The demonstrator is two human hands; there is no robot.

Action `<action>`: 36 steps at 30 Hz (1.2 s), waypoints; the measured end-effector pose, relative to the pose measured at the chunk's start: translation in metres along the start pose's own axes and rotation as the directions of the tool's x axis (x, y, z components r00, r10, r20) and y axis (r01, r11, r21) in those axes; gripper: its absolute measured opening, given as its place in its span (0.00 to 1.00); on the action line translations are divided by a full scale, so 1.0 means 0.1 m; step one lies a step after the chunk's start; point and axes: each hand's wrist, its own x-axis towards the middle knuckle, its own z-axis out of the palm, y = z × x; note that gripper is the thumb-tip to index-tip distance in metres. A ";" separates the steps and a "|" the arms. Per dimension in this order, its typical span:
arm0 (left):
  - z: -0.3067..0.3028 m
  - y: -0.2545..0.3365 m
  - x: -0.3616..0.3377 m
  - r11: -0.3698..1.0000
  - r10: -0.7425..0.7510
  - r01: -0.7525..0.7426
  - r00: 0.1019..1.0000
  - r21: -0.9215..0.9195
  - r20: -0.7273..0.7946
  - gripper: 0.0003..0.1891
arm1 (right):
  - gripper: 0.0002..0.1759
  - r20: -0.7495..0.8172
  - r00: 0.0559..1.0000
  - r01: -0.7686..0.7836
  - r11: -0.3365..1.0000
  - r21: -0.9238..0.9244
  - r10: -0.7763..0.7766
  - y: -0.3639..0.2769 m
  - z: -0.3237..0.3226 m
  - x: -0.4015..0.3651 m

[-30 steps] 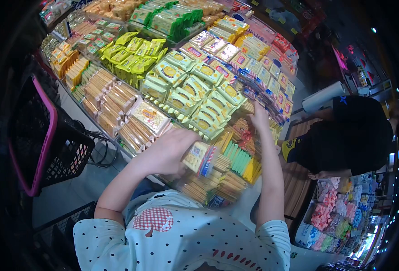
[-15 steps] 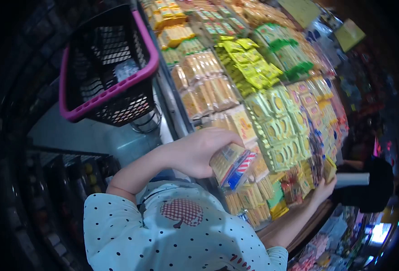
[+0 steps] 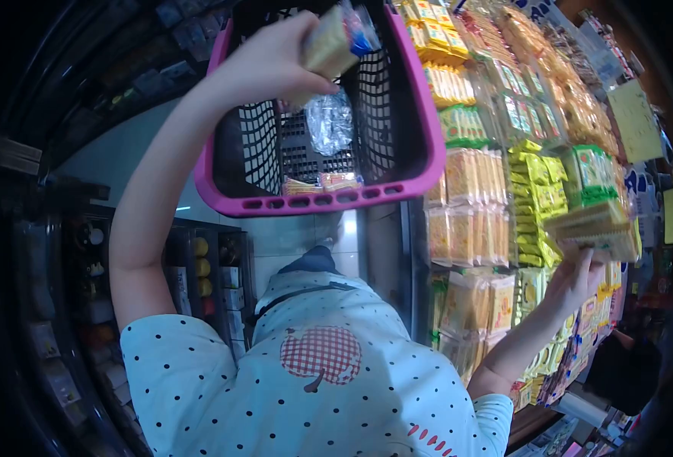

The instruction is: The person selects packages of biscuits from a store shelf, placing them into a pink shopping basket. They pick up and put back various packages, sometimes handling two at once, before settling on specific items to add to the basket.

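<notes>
My left hand [image 3: 275, 57] is closed around a clear-wrapped biscuit packet [image 3: 329, 49] with a blue and red end. It is over the far part of a black shopping basket with a pink rim [image 3: 321, 202]. Inside the basket lie a crumpled clear plastic package [image 3: 329, 126] and small packets [image 3: 340, 181] near the front wall. To the right, my right hand [image 3: 576, 278] grips another clear-wrapped biscuit packet [image 3: 595, 228] from below, its fingers partly hidden behind it. That packet is above the snack display, close to yellow-green bags [image 3: 534, 202].
Rows of wrapped biscuits [image 3: 466, 202] and yellow packets [image 3: 432, 30] fill the display along the right. Yellow paper signs [image 3: 636, 118] stand at its far side. Dark shelves with goods [image 3: 203, 266] line the left. A person's dark-haired head [image 3: 626, 369] shows at lower right.
The view has turned, bringing the basket to the middle. My left hand has carried its packet from the display to over the basket. My right hand now holds its packet higher up.
</notes>
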 end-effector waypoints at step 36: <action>3.80 -1.80 -0.60 0.850 -0.526 0.322 0.466 0.418 0.711 0.17 | 0.17 0.590 0.017 0.759 0.373 -0.533 0.807 3.70 4.50 -0.06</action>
